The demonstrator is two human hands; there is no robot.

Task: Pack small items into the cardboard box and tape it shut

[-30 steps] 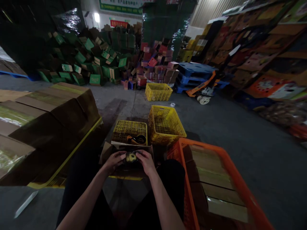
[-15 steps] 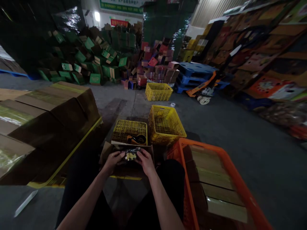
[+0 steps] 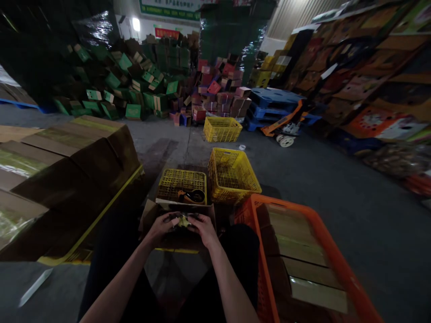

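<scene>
Between my two hands is a small shiny plastic packet [image 3: 183,220] with something yellowish on or in it; its contents are too dark to make out. My left hand [image 3: 164,226] has its fingers closed on the packet's left side. Its right side is gripped by my right hand [image 3: 202,226]. Both hands are over an open cardboard box [image 3: 148,215], whose inside is mostly hidden by them. Just beyond the box, an orange and black tape dispenser [image 3: 191,196] lies on an upturned yellow crate [image 3: 182,178].
A yellow crate [image 3: 234,172] stands ahead to the right. Beside my right leg, an orange crate [image 3: 313,215] holds closed cartons [image 3: 303,244]. Stacked cartons [image 3: 84,157] are on my left. Farther off are another yellow crate [image 3: 222,129], blue pallets [image 3: 276,98] and a pallet jack [image 3: 286,128].
Both hands have sunk slightly toward the box with the packet. My fingers now cover more of it, and less of its shiny surface shows.
</scene>
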